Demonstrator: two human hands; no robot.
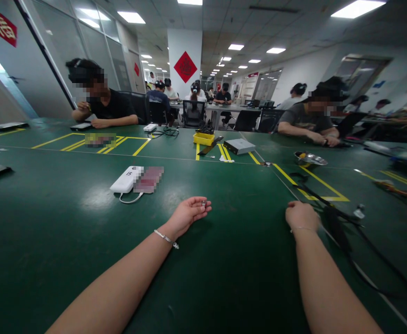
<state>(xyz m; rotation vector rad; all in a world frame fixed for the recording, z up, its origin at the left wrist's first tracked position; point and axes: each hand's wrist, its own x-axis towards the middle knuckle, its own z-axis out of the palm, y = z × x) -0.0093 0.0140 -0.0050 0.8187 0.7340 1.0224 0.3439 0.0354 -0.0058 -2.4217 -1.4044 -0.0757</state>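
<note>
Silvery small metal piece point(203, 203) is sitting in the left hand point(190, 213), right of the white rounded plastic power bank point(124, 181). That hand is lying palm-up, fingers half extended, thumb pinching the piece; its long axis is unclear. Right hand point(302, 216) is resting curled, farther right of the power bank, beside a black cable point(335, 227); can't tell its grip.

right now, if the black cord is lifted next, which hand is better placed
Probably the right hand: it is beside the black cord, though whether it holds anything is hidden. The left hand is farther off and holds a small shiny piece.
</note>
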